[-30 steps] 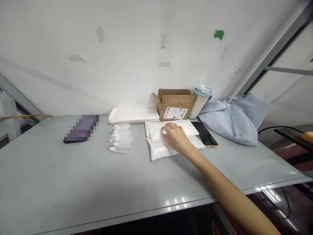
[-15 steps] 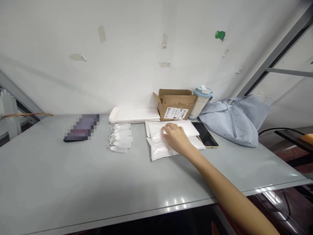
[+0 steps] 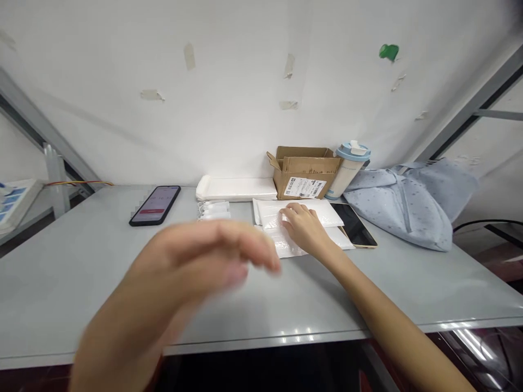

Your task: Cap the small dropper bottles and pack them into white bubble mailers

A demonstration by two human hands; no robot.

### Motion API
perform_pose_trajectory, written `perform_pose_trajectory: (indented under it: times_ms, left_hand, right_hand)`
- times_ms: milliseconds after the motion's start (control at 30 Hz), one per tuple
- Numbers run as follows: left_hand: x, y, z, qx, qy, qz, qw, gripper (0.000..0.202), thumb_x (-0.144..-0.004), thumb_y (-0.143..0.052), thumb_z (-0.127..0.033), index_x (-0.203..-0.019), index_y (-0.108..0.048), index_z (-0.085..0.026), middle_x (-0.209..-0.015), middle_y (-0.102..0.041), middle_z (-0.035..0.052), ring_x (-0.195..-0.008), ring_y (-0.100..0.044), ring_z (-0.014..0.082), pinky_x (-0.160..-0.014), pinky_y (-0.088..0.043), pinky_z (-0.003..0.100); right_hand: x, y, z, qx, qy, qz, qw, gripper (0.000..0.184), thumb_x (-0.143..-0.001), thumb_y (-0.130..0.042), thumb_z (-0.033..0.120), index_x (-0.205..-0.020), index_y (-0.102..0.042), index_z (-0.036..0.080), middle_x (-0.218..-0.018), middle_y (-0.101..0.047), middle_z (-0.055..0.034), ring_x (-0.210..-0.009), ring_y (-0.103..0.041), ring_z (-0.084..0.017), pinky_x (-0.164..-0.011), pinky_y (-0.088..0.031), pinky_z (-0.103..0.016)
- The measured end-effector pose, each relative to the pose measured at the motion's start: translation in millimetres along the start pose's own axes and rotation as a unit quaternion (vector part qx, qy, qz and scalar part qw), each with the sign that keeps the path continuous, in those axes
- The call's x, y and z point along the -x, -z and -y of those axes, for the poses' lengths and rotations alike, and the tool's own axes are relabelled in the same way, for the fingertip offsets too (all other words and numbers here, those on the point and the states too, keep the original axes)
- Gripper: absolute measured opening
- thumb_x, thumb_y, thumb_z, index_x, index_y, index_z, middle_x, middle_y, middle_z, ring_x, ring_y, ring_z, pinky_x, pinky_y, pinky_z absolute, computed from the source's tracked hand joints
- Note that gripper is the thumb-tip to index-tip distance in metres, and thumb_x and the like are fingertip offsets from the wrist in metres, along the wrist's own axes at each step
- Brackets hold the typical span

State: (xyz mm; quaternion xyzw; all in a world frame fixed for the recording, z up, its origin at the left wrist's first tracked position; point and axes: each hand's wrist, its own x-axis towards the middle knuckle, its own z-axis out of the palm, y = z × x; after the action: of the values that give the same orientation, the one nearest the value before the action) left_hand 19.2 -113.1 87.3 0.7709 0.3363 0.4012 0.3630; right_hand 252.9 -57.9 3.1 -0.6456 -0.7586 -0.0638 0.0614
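Observation:
My right hand (image 3: 304, 226) rests on the upper white bubble mailer (image 3: 272, 212), its curled fingers and thumb pressing on the plastic. Under that one, a second bubble mailer (image 3: 290, 249) shows along its lower edge. My left hand (image 3: 204, 261) is raised in the air close to the camera, blurred by motion. Its fingers are bent forward with the thumb below them, and nothing shows between them. Behind the left hand, several small white tags with string loops (image 3: 216, 208) lie on the table, partly covered by it.
A stack of flat white packets (image 3: 241, 188) lies by the wall. Beside it stand an open cardboard box (image 3: 304, 177) and a blue-lidded tumbler (image 3: 345, 171). One phone (image 3: 156, 206) lies left, a dark-screened tablet or phone (image 3: 355, 226) right, near a pale blue cloth bag (image 3: 396, 204).
My left hand has come into view from the lower left, over the table. The right hand stays on the mailers. The camera has turned slightly left.

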Motion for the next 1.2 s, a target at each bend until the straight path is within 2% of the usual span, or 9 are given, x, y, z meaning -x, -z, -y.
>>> perform_pose_trajectory:
  times_ms: [100,167,233,333,433,700,800,967,1200]
  left_hand:
    - [-42,14.5,30,-0.121,0.088,-0.018,0.989,0.018,-0.082,-0.057,-0.031,-0.090,-0.071,-0.022,-0.094,-0.071,0.0029,-0.086,-0.064,0.0219,-0.072,-0.052,0.032]
    - [-74,25.7,65,-0.228,0.121,-0.068,0.964,0.020,-0.078,-0.057,-0.026,-0.091,-0.071,-0.018,-0.097,-0.070,0.0054,-0.088,-0.064,0.0218,-0.079,-0.051,0.032]
    - [-97,35.9,101,-0.316,0.140,-0.076,0.935,0.023,-0.076,-0.058,-0.021,-0.093,-0.071,-0.014,-0.097,-0.070,0.0088,-0.092,-0.063,0.0232,-0.083,-0.049,0.033]
    - [-110,45.5,143,-0.369,0.144,-0.051,0.917,0.026,-0.073,-0.062,-0.021,-0.096,-0.071,-0.014,-0.098,-0.071,0.0095,-0.093,-0.064,0.0236,-0.086,-0.048,0.032]
    - [-107,47.5,163,-0.397,0.135,-0.057,0.906,0.027,-0.073,-0.060,-0.019,-0.097,-0.073,-0.014,-0.098,-0.071,0.0097,-0.096,-0.063,0.0242,-0.086,-0.047,0.031]
    - [-106,44.9,176,-0.425,0.118,-0.078,0.894,0.022,-0.078,-0.055,-0.016,-0.083,-0.075,-0.015,-0.084,-0.071,0.0123,-0.096,-0.057,0.0286,-0.085,-0.045,0.036]
    - [-106,43.3,176,-0.436,0.110,-0.092,0.889,0.022,-0.080,-0.052,-0.016,-0.080,-0.074,-0.014,-0.086,-0.068,0.0135,-0.095,-0.056,0.0284,-0.084,-0.044,0.037]
    - [-102,39.8,167,-0.447,0.086,-0.123,0.882,0.023,-0.085,-0.046,-0.016,-0.083,-0.069,-0.014,-0.096,-0.064,0.0132,-0.097,-0.053,0.0268,-0.082,-0.044,0.037]
    - [-88,40.3,145,-0.444,-0.015,-0.201,0.873,0.018,-0.087,-0.046,-0.015,-0.079,-0.061,-0.016,-0.090,-0.063,0.0091,-0.090,-0.049,0.0256,-0.079,-0.043,0.038]
  right_hand:
    - [0,1,1,0.002,0.000,0.000,1.000,0.027,-0.091,-0.045,0.020,-0.115,-0.057,0.017,-0.125,-0.053,-0.0136,-0.110,-0.049,-0.027,-0.086,-0.037,-0.039]
    - [0,2,1,0.005,-0.001,0.002,1.000,0.027,-0.091,-0.045,0.020,-0.115,-0.057,0.017,-0.125,-0.053,-0.0137,-0.111,-0.049,-0.027,-0.086,-0.038,-0.040]
    - [1,2,2,0.009,0.000,0.004,1.000,0.027,-0.091,-0.045,0.019,-0.115,-0.056,0.016,-0.126,-0.053,-0.0143,-0.111,-0.050,-0.027,-0.087,-0.038,-0.040]
    - [1,0,2,0.019,0.002,-0.003,1.000,0.027,-0.091,-0.044,0.019,-0.115,-0.056,0.016,-0.127,-0.053,-0.0149,-0.111,-0.050,-0.027,-0.086,-0.039,-0.040]
    - [0,-4,1,0.028,0.004,-0.014,1.000,0.027,-0.092,-0.043,0.019,-0.115,-0.057,0.016,-0.126,-0.053,-0.0149,-0.110,-0.051,-0.028,-0.085,-0.040,-0.041]
    - [0,-7,0,0.032,0.011,-0.026,0.999,0.026,-0.091,-0.042,0.018,-0.113,-0.057,0.016,-0.123,-0.055,-0.0146,-0.107,-0.051,-0.027,-0.083,-0.039,-0.040]
    - [0,-8,0,0.038,0.012,-0.034,0.999,0.026,-0.091,-0.042,0.018,-0.112,-0.057,0.017,-0.122,-0.055,-0.0144,-0.106,-0.051,-0.027,-0.082,-0.039,-0.039]
    - [0,-9,0,0.042,0.013,-0.032,0.999,0.026,-0.091,-0.042,0.018,-0.112,-0.058,0.016,-0.122,-0.055,-0.0148,-0.106,-0.052,-0.027,-0.082,-0.039,-0.039]
    - [1,-8,2,0.058,0.015,-0.031,0.998,0.025,-0.091,-0.041,0.018,-0.112,-0.057,0.015,-0.122,-0.055,-0.0149,-0.105,-0.052,-0.027,-0.081,-0.039,-0.039]
